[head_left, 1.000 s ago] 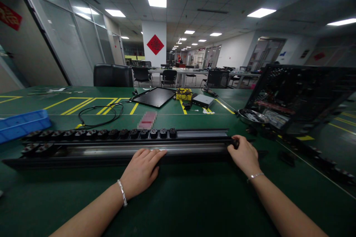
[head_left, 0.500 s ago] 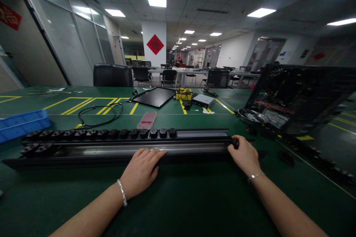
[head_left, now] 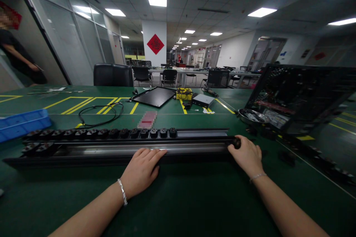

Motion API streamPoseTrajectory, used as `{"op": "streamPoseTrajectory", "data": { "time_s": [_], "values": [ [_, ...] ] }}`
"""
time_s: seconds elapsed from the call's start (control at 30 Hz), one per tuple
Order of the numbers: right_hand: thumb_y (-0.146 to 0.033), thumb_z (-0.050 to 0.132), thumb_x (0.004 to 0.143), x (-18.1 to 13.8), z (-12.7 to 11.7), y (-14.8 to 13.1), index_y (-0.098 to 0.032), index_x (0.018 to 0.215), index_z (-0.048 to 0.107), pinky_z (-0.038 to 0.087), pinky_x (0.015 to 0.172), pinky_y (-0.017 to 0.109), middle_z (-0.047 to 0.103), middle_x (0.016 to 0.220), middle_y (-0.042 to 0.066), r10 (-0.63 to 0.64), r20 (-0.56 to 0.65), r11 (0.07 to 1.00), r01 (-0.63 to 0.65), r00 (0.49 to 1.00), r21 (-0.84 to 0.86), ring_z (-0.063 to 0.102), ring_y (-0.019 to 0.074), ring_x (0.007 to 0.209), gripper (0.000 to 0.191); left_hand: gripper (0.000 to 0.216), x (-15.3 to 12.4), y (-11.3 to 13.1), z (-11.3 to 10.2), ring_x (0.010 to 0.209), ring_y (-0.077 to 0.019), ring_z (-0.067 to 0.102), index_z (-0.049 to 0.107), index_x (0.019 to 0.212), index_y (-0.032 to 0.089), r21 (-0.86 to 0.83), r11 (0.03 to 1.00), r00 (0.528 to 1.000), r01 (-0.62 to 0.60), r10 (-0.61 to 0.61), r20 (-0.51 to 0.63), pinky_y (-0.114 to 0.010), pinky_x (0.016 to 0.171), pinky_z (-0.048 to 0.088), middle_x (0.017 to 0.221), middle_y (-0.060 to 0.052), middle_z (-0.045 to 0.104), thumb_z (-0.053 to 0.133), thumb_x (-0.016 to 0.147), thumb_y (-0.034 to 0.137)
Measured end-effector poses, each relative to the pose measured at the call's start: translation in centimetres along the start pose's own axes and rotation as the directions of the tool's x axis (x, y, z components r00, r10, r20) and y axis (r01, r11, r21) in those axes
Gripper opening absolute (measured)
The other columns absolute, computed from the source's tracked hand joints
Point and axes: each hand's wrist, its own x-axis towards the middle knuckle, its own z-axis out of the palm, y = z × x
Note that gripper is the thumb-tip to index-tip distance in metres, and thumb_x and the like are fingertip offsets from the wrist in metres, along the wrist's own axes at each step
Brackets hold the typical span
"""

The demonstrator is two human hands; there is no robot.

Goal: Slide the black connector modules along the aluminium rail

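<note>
A long black rail (head_left: 111, 150) with a shiny metal channel lies across the green table (head_left: 178, 200) in front of me. Several small black blocks (head_left: 100, 133) sit in a row along its far edge, and two more at its left end. My left hand (head_left: 141, 170) rests flat on the rail's near edge at the middle, fingers stretched out. My right hand (head_left: 246, 155) is curled at the rail's right end, its fingertips pinching a small black block (head_left: 236, 142) there.
A blue bin (head_left: 23, 123) stands at the left, a black cable loop (head_left: 101, 114) behind the rail. A black crate (head_left: 300, 96) with parts and a metal bowl (head_left: 250, 116) stand at the right. Loose black blocks (head_left: 319, 163) trail right. A person (head_left: 16, 57) stands far left.
My right hand has shifted slightly right at the rail's end with the small block. A person has come into view at the far left. My left hand has stayed put.
</note>
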Motion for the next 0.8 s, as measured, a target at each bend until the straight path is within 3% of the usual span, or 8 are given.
{"op": "streamPoseTrajectory", "data": {
  "time_s": [0.8],
  "values": [
    [-0.037,0.043,0.073,0.02,-0.06,-0.04,-0.015,0.111,0.052,0.035,0.094,0.045,0.062,0.108,0.014,0.019,-0.013,1.0,-0.019,1.0,0.004,0.053,0.0289,0.107,0.045,0.05,-0.01,-0.01,-0.03,0.101,-0.0204,0.054,0.042,0.132,0.025,0.011,1.0,1.0,-0.003,0.003,-0.013,-0.039,0.092,0.037,0.12,-0.004,0.06,0.049,0.082,0.017]
  ]
}}
